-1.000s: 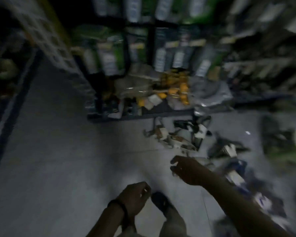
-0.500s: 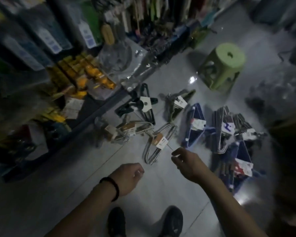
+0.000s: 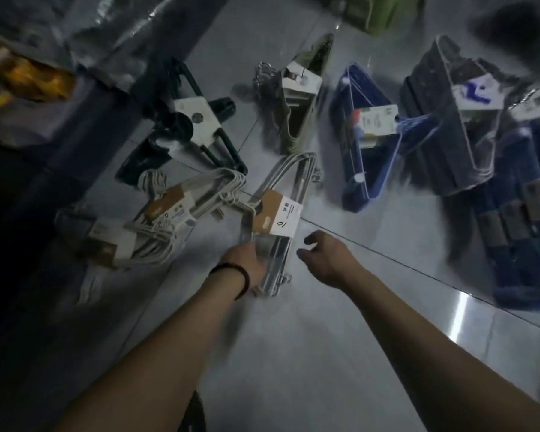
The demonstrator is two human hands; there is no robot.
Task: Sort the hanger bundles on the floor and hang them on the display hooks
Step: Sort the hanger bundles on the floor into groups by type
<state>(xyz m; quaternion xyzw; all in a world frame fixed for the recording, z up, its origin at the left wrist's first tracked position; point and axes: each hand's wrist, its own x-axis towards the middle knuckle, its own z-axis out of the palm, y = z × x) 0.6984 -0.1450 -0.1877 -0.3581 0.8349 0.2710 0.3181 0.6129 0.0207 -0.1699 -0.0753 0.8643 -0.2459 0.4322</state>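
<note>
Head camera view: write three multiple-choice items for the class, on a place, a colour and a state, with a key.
1. What lies just right of the olive hanger bundle?
A) blue hanger bundle
B) a chair
C) a bucket
2. The label on the grey hanger bundle is:
A) red
B) brown and white
C) green
3. The right hand is:
A) gripping the blue bundle
B) resting on the label
C) open, holding nothing
Key: 1A, blue lies beside olive; 2B, brown strip, white panel; 3C, only the left hand grips the bundle.

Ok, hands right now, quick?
Left hand: gripping the grey bundle.
Right hand: open, holding nothing.
</note>
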